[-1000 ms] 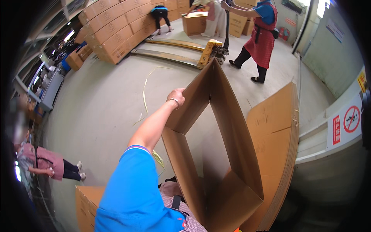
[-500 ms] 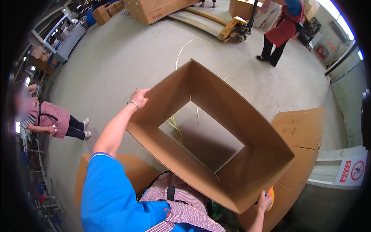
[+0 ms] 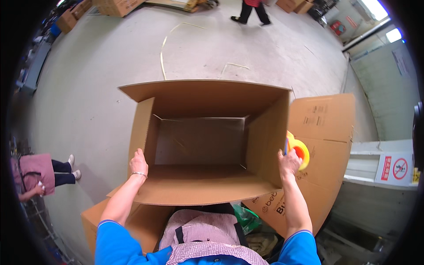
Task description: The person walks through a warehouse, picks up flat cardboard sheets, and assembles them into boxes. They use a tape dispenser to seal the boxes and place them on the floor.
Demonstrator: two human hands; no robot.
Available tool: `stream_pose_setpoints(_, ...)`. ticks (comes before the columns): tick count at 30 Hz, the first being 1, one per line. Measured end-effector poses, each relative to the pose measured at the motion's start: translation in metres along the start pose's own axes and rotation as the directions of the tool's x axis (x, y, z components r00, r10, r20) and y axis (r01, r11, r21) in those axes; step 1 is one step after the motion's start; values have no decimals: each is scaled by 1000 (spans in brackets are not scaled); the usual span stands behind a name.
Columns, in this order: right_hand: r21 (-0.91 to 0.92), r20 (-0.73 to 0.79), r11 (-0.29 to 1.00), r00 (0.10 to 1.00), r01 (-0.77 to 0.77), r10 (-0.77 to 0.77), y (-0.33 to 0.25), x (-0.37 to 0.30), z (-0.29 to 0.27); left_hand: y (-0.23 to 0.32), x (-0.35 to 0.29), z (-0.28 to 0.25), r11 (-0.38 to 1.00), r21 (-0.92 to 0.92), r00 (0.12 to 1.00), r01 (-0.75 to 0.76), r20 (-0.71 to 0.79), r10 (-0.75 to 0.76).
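Observation:
An open brown cardboard box (image 3: pixel 212 181) is held out in front of me, squared to my body. Grey floor shows through the opening at its far end. My left hand (image 3: pixel 138 163) is closed on the box's left side, a bracelet at its wrist. At the right wall, my right hand (image 3: pixel 289 162) grips a yellow and orange tape dispenser (image 3: pixel 301 152) with a blue part. Its fingers also lie against the box wall; how firmly they hold the wall is hidden.
A large flattened carton (image 3: pixel 324 119) leans at the right, and another carton (image 3: pixel 99 221) stands at lower left. Loose strapping (image 3: pixel 162 55) lies on the floor ahead. One person (image 3: pixel 37 172) stands at left, another (image 3: pixel 251 13) far ahead. A green bag (image 3: pixel 246 218) is by my apron.
The tilted box has been turned level and square to me. My left hand has come down and nearer, my right hand has risen. The view has shifted, and the far person has changed stance.

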State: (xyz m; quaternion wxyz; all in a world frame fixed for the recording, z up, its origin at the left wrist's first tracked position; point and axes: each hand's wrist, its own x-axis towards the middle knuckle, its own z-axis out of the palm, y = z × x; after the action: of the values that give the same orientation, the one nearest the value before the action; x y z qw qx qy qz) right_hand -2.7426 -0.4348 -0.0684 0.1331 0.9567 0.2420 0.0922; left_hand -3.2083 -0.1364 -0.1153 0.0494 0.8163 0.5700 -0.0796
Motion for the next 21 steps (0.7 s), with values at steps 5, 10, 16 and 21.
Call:
stream_pose_setpoints(5, 106, 20, 989, 994, 101, -104, 1, 18, -10, 11, 39, 9, 998, 47, 997, 41, -66, -37)
stream_pose_setpoints(10, 218, -67, 966, 989, 141, -130, -7, 19, -12, 36, 48, 11, 999, -33, 995, 11, -94, -14)
stream_pose_setpoints(16, 479, 358, 878, 909, 17, -213, -114, -39, 41, 42, 17, 27, 998, -39, 998, 39, 58, -37)
stream_pose_setpoints(21, 533, 144, 726, 799, 435, -584, -96, -21, 80, 64, 36, 5, 990, -16, 819, -141, 560, 126)
